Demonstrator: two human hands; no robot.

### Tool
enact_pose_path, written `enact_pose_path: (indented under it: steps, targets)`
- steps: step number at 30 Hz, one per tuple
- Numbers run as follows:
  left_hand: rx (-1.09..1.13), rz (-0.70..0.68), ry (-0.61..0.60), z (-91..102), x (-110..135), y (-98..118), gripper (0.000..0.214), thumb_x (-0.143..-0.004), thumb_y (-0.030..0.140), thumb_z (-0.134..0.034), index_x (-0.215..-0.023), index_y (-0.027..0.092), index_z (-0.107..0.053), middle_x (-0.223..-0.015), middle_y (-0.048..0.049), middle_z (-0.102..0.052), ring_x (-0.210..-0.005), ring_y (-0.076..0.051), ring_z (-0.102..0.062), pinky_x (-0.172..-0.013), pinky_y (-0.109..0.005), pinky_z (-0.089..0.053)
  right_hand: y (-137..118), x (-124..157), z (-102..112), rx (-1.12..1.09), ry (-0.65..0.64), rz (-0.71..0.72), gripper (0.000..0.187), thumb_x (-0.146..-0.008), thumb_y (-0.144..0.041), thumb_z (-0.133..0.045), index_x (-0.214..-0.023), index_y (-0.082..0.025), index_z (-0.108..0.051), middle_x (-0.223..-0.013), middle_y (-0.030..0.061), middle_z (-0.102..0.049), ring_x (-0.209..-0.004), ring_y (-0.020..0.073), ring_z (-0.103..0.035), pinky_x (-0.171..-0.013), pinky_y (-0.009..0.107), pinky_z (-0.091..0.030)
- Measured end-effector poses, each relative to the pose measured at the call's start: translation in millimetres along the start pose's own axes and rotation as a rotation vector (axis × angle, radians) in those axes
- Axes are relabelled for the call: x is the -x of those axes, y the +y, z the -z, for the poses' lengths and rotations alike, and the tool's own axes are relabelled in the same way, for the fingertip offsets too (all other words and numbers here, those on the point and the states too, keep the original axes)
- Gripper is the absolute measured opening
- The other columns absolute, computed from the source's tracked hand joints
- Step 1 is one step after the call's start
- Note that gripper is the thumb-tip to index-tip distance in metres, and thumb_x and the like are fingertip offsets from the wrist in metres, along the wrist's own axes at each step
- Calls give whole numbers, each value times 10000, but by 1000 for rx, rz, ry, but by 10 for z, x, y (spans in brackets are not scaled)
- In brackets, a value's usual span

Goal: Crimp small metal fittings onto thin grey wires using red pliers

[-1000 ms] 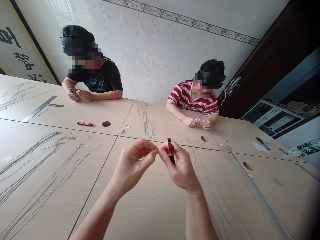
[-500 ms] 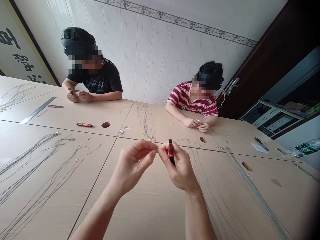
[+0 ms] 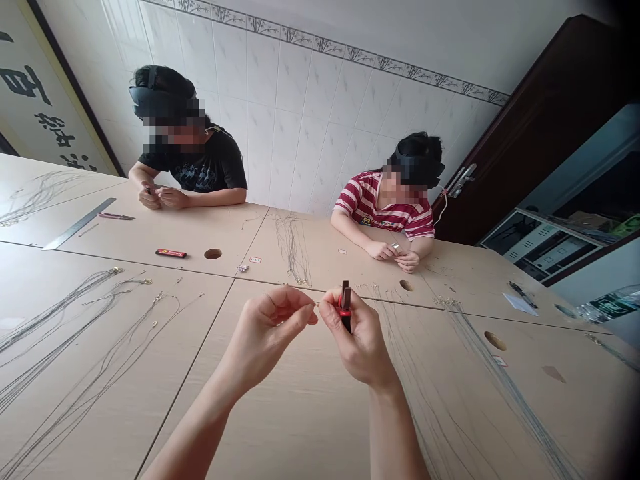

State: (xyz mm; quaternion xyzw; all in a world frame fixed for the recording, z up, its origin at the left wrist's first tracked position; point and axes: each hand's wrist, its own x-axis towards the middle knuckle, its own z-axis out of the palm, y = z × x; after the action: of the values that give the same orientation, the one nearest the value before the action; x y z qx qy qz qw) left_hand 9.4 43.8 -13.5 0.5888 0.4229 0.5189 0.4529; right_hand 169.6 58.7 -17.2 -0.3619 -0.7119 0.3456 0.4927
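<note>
My left hand [image 3: 273, 333] is closed in a pinch, thumb against forefinger. At its fingertips shows a tiny gold-orange piece [image 3: 316, 304], too small to name. My right hand [image 3: 357, 337] is wrapped round what looks like a black and red lighter [image 3: 345, 310], its dark metal end pointing up. The right thumb and forefinger are close beside the tiny piece; whether they touch it I cannot tell. Both hands are raised above the pale wooden table [image 3: 280, 427]. Thin dark cords [image 3: 120, 340] with small gold-coloured ends lie left of my hands.
More cords [image 3: 500, 387] run along the right, and another bundle [image 3: 293, 247] lies beyond my hands. A black-red lighter-like object [image 3: 171, 253], a steel ruler [image 3: 80, 223] and tweezers-like pink tool [image 3: 116, 216] lie left. Two people sit opposite, working with their hands. A bottle [image 3: 610, 303] is far right.
My hands have drawn slightly apart at the fingertips. The lighter has turned a little in my right hand. The view has shifted slightly.
</note>
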Motion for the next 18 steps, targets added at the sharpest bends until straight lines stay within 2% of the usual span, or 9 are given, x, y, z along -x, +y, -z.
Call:
enact_pose_path:
  steps: [6,11,18]
  targets:
    - [-6,16,11,12,8,-25,169,-878,328,-648,-807,180,-686,-763,-32,-722,-728,-150,-662,-656,-247,-530,11,12,-3,27,12,5,220,-971,-342,-502,-797,-206,-502,-683,-23,-524,-582,103,-464,-550,242,-391]
    - [-3,7,12,-1,3,-11,159,-881,306,-642,-789,184,-684,-761,-22,-721,-733,-140,-653,-674,-238,-517,-10,12,-9,-13,-24,-7,227,-971,-329,-508,-784,-200,-507,-691,-23,-519,-585,98,-445,-552,240,-374]
    - [-110,-35,85,-17,10,30,129,-872,274,-642,-773,206,-689,-720,8,-714,-706,-123,-645,-654,-216,-490,-6,15,-2,-39,-12,1,229,-975,-319,-502,-780,-199,-497,-682,-30,-477,-585,98,-407,-558,246,-350]
